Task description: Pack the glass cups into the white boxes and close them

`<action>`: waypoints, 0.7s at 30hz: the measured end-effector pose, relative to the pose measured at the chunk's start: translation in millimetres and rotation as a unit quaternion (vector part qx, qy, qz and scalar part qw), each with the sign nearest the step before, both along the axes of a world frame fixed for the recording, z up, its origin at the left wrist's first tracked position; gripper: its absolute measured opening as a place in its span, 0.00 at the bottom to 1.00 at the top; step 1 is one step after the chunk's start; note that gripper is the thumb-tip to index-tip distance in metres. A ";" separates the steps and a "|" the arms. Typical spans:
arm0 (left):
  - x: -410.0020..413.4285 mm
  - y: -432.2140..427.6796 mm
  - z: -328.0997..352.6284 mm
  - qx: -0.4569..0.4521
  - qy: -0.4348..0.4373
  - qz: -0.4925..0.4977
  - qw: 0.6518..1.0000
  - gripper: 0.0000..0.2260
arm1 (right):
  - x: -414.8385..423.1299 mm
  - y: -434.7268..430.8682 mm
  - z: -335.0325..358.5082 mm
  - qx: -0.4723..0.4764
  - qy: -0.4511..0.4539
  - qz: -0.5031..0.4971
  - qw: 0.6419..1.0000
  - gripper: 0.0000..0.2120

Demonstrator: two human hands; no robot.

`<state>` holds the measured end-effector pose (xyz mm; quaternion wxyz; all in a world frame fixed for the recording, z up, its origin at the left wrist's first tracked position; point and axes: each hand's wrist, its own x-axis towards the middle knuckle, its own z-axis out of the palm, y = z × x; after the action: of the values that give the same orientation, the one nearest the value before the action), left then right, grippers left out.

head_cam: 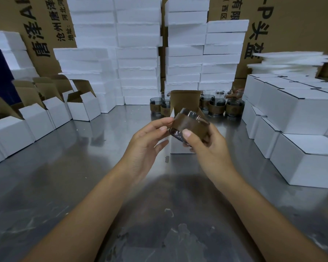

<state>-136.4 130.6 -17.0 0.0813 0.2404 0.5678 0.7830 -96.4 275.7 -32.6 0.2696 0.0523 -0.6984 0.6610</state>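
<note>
Both hands holding cup (189, 125) just above open box (179, 148): right hand (206, 146) gripping it round brown sleeve, thumb on front; left hand (146, 142) pinching its left edge. Cup tilting, mouth pointing away, not yet in box. Box sitting mid-table (80, 167), lid flap standing up behind.

Progress, judging: well under way. Closed boxes (299, 120) piling at right. Left to do: cups (216, 104) waiting at back, open boxes (38, 118) waiting at left. This cup needing lowering in, flaps needing closing.
</note>
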 end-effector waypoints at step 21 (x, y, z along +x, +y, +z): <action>2.7 -0.5 0.7 -0.014 0.016 -0.041 0.999 0.11 | 3.2 2.8 15.8 -0.208 -0.135 0.096 0.964 0.21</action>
<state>-133.8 130.0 -16.3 0.1073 0.2744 0.5695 0.7674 -93.2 278.4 -16.7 0.1130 -0.0282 -0.5675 0.8151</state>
